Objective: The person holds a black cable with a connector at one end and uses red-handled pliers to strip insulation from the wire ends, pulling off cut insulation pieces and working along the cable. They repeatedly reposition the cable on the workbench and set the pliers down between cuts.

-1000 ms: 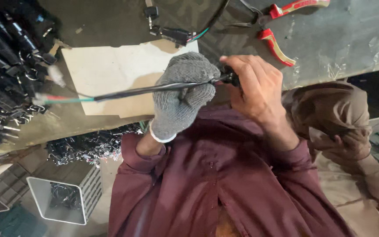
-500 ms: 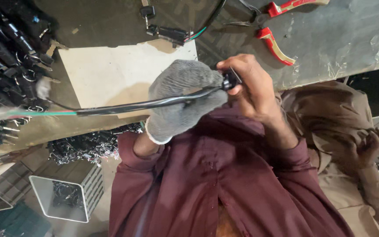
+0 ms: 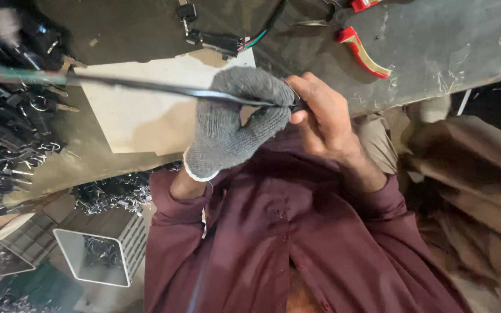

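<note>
My left hand (image 3: 236, 124), in a grey knit glove, is closed in a fist around a black sleeved cable (image 3: 163, 90). My right hand (image 3: 323, 116) is bare; its thumb and fingers are pinched shut on the cable's right end, touching the gloved fist. Both hands sit close to my chest, above my maroon shirt (image 3: 279, 243).

The cable runs left from the fist, nearly level, out over the tabletop (image 3: 436, 40). Its far left part is blurred, with a greenish tint; I cannot tell what ends it.

Under the cable, a pale cardboard sheet (image 3: 140, 113) lies flat on the tabletop. At the sheet's far edge sits a black connector (image 3: 221, 42) with coloured wires leading away. Far right of the hands, red-handled pliers (image 3: 363, 52) lie on the tabletop, well apart from my hands.

Left side: a heap of black parts (image 3: 7, 139) with metal rings. Another dark pile (image 3: 111, 191) sits near my left elbow. Lower left, an open white box (image 3: 71, 249) holds more dark pieces.

Right of me, brown cloth (image 3: 471, 174), folded.
</note>
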Demonstrator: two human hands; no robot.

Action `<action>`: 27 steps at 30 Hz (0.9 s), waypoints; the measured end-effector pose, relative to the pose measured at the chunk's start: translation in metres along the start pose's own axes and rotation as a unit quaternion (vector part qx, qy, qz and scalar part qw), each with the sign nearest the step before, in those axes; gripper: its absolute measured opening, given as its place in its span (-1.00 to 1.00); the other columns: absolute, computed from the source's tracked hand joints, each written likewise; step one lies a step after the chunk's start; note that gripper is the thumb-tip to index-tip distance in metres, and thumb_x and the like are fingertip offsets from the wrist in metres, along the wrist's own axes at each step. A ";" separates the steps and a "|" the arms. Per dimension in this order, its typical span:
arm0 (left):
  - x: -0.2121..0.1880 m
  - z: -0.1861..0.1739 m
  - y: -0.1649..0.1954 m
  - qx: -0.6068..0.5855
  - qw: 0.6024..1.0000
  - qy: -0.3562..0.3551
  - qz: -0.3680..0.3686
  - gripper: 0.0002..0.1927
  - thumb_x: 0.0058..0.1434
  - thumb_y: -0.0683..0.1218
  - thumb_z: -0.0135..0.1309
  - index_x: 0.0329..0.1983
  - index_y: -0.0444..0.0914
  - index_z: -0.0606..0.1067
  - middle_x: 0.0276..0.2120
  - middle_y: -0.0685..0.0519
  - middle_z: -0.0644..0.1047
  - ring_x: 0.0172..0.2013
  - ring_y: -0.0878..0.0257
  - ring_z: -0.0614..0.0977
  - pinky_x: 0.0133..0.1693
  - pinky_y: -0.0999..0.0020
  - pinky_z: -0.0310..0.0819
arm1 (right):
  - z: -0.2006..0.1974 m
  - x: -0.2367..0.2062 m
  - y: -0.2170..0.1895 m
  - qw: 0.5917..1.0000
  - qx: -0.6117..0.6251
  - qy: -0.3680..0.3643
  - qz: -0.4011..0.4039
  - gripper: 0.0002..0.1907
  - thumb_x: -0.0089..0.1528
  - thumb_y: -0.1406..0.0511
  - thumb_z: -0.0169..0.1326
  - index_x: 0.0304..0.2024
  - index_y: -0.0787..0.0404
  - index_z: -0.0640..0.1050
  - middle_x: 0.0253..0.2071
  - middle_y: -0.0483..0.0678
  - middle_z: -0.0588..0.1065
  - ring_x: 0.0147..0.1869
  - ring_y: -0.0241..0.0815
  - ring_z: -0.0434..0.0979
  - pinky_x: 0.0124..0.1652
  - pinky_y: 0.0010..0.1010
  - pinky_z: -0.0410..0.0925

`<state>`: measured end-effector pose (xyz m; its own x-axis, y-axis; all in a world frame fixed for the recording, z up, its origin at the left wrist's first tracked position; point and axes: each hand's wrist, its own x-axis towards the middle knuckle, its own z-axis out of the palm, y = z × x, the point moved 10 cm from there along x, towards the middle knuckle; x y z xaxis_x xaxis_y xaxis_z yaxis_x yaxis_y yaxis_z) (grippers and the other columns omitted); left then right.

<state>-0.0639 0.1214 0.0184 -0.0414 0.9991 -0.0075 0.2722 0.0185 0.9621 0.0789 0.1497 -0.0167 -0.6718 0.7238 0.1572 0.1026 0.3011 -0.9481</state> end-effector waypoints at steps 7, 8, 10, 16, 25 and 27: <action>-0.003 -0.002 0.004 0.154 0.984 0.059 0.067 -0.64 0.31 0.02 0.34 0.06 -0.22 0.55 0.13 -0.11 0.54 0.14 -0.08 0.58 0.16 0.08 0.48 | 0.007 -0.005 0.012 0.993 0.088 0.005 0.082 -0.53 0.57 0.10 -0.10 0.28 0.39 0.38 -0.08 -0.01 0.45 -0.12 -0.23 0.43 -0.08 -0.44 0.33; -0.006 -0.002 0.004 0.137 0.985 0.079 0.062 -0.67 0.35 -0.02 0.29 0.09 -0.22 0.53 0.13 -0.11 0.53 0.15 -0.07 0.58 0.19 0.10 0.48 | 0.009 -0.006 0.021 0.987 0.115 0.001 0.115 -0.50 0.55 0.09 -0.12 0.29 0.39 0.39 -0.09 -0.05 0.45 -0.13 -0.28 0.40 -0.09 -0.45 0.31; -0.013 0.003 0.007 0.118 0.986 0.111 0.050 -0.71 0.41 -0.05 0.21 0.12 -0.23 0.50 0.13 -0.11 0.52 0.16 -0.07 0.58 0.21 0.13 0.47 | 0.015 -0.005 0.028 0.975 0.183 -0.030 0.121 -0.57 0.55 0.12 -0.11 0.19 0.39 0.44 -0.14 -0.08 0.43 -0.11 -0.31 0.35 -0.09 -0.45 0.28; -0.004 0.015 -0.017 0.005 1.000 -0.007 -0.011 -0.80 0.32 0.00 0.32 -0.17 -0.17 0.56 -0.12 -0.01 0.64 -0.06 -0.03 0.68 0.05 0.15 0.54 | 0.021 -0.009 0.044 0.979 0.129 -0.074 0.137 -0.65 0.40 0.16 -0.06 0.00 0.31 0.52 -0.36 -0.12 0.38 -0.29 -0.34 0.31 -0.28 -0.46 0.25; -0.004 0.006 0.007 0.046 0.992 -0.050 0.109 -0.66 0.30 -0.05 0.27 0.11 -0.20 0.57 0.15 0.02 0.58 0.24 -0.03 0.55 0.36 0.10 0.32 | 0.029 0.014 0.006 0.973 0.186 -0.137 0.022 -0.55 0.36 0.25 -0.12 0.23 0.35 0.45 0.06 0.02 0.51 0.07 -0.24 0.49 0.10 -0.39 0.38; -0.005 0.009 0.012 -0.062 0.981 -0.122 0.136 -0.64 0.17 -0.01 0.31 0.01 -0.21 0.60 0.03 0.04 0.62 0.15 0.02 0.58 0.35 0.04 0.24 | 0.041 0.009 0.003 0.938 0.271 -0.215 0.017 -0.50 0.32 0.24 -0.09 0.26 0.34 0.42 0.06 -0.01 0.51 0.05 -0.25 0.50 0.04 -0.40 0.38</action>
<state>-0.0521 0.1170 0.0281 0.2521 0.9459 0.2045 0.1211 -0.2405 0.9631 0.0431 0.1323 -0.0297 -0.9208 0.3748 0.1079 -0.1795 -0.1618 -0.9704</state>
